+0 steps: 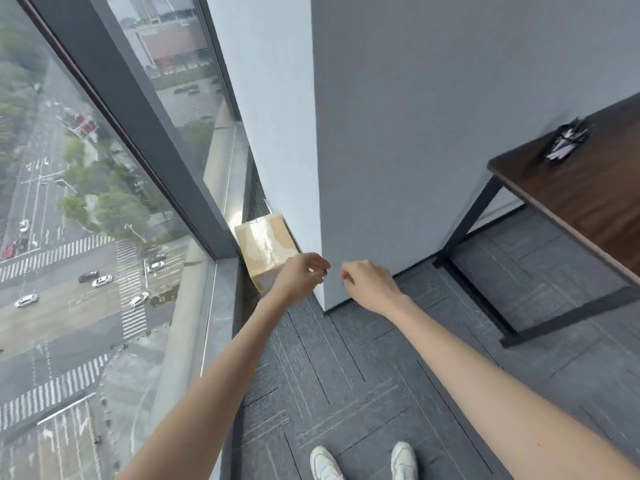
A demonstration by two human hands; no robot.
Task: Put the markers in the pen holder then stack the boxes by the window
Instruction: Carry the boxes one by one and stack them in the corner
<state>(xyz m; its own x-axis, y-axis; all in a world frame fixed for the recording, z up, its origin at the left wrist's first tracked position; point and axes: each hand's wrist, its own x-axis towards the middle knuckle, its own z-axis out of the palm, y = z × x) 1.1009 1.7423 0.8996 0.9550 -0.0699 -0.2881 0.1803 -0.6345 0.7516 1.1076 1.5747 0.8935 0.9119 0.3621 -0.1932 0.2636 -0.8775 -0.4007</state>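
A taped cardboard box (265, 245) stands on the floor in the corner between the window (86, 202) and a white wall column. Whether another box sits under it I cannot tell. My left hand (303, 273) hovers just in front of the box's near edge, fingers loosely curled, holding nothing. My right hand (369, 284) is beside it, in front of the column, fingers curled and empty. At the far right, a black mesh pen holder (564, 142) with markers in it stands on a dark wooden table (588, 202).
The white column (381, 150) rises right behind my hands. The table's black metal legs (464, 230) stand on grey carpet tiles (346, 375). My two white shoes (363, 462) show at the bottom edge. The floor-to-ceiling window looks down on a street.
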